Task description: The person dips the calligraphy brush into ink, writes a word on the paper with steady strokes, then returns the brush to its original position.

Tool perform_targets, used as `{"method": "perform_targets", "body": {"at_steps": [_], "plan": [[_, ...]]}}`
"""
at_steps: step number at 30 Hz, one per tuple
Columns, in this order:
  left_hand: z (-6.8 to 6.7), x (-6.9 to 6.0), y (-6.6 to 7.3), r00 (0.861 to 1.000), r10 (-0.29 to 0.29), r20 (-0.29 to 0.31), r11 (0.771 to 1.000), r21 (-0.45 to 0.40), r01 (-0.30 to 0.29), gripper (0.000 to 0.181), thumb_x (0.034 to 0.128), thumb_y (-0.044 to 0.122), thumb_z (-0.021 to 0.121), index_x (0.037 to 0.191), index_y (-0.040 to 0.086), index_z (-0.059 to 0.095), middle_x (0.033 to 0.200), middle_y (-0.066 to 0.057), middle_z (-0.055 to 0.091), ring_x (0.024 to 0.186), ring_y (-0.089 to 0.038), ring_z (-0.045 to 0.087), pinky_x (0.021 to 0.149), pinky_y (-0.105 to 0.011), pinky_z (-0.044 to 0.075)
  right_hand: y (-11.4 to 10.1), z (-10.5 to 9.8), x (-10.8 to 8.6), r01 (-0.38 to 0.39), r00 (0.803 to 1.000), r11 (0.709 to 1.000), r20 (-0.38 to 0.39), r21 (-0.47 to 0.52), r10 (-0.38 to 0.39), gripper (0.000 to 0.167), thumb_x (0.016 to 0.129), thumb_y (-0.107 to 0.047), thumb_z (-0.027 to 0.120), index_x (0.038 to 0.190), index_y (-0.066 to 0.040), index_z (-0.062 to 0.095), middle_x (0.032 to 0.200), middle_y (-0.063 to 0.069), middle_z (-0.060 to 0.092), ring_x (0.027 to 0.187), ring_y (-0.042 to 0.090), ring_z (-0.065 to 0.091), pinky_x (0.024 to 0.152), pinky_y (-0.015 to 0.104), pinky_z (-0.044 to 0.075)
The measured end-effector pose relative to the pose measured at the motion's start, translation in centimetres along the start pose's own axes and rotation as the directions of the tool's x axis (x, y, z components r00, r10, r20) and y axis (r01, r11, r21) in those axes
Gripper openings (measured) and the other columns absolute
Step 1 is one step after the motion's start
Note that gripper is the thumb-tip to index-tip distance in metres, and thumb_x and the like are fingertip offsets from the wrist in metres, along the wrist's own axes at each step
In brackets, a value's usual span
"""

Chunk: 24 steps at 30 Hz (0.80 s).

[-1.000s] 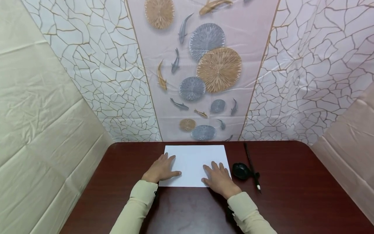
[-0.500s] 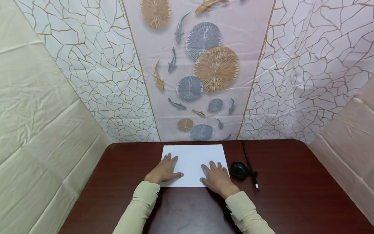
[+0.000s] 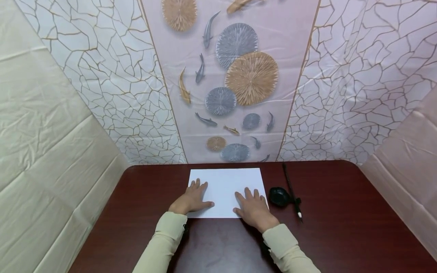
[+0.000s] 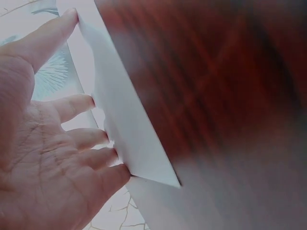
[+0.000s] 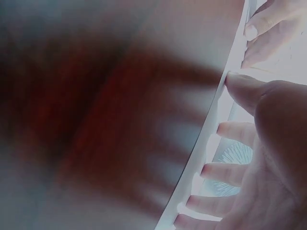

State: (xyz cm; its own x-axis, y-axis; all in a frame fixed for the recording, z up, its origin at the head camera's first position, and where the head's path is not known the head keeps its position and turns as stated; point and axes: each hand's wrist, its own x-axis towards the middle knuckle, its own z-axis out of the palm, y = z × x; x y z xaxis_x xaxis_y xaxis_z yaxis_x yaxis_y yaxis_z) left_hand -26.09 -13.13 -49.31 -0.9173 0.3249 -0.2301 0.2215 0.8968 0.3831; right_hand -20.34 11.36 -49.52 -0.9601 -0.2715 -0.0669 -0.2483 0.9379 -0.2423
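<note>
Head view: white sheet point(image 3: 223, 189) lies flat on bench point(image 3: 334, 204), near far edge. Left hand point(image 3: 192, 198) spread wide on sheet's left part, right hand point(image 3: 253, 208) spread wide on its right; neither grips anything. Step in hand, by judgement: steadying or smoothing sheet. Next move would call for lifting off without dragging it. Dark dish point(image 3: 272, 198) just right of sheet; contents too dark to tell. Brush point(image 3: 290, 187) along dish's right side, white end nearest.

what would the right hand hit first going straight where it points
Past the white rectangular paper sheet, the right hand would probably meet the pale pink fish-printed backdrop; depth is unclear.
</note>
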Motion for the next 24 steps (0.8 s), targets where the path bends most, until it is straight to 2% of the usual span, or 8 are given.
{"method": "perform_targets", "body": {"at_steps": [9,16,24], "plan": [[0.3,-0.9,0.7,1.0,0.003,0.0,1.0,0.0,-0.003,0.09,0.0939,0.043,0.079,0.161,0.0,0.039,0.169,-0.032,0.021,0.159,-0.049,0.016,0.127,-0.061,0.022,-0.4,0.1,-1.3,0.009,1.0,1.0,0.016,0.008,-0.009,0.06,0.102,-0.038,0.07,0.153,-0.009,0.056,0.158,0.03,0.043,0.146,0.058,0.036,0.114,0.07,0.037],[0.1,-1.9,0.7,1.0,-0.006,0.002,1.0,0.007,0.006,0.09,0.0929,0.042,0.081,0.16,-0.001,0.04,0.169,-0.032,0.022,0.158,-0.049,0.018,0.126,-0.062,0.023,-0.9,0.0,-1.5,0.003,1.0,1.0,0.022,-0.015,-0.003,0.061,0.1,-0.039,0.072,0.152,-0.011,0.056,0.158,0.028,0.044,0.145,0.056,0.038,0.113,0.07,0.038],[1.1,-3.3,1.3,1.0,0.011,0.007,1.0,0.006,-0.011,0.089,0.0945,0.041,0.079,0.161,-0.001,0.038,0.169,-0.033,0.021,0.158,-0.051,0.017,0.126,-0.063,0.023,-0.6,0.1,-2.7,0.003,0.999,1.0,0.052,-0.031,-0.002,0.062,0.098,-0.041,0.074,0.15,-0.012,0.057,0.156,0.026,0.047,0.143,0.055,0.041,0.11,0.071,0.04]]}}
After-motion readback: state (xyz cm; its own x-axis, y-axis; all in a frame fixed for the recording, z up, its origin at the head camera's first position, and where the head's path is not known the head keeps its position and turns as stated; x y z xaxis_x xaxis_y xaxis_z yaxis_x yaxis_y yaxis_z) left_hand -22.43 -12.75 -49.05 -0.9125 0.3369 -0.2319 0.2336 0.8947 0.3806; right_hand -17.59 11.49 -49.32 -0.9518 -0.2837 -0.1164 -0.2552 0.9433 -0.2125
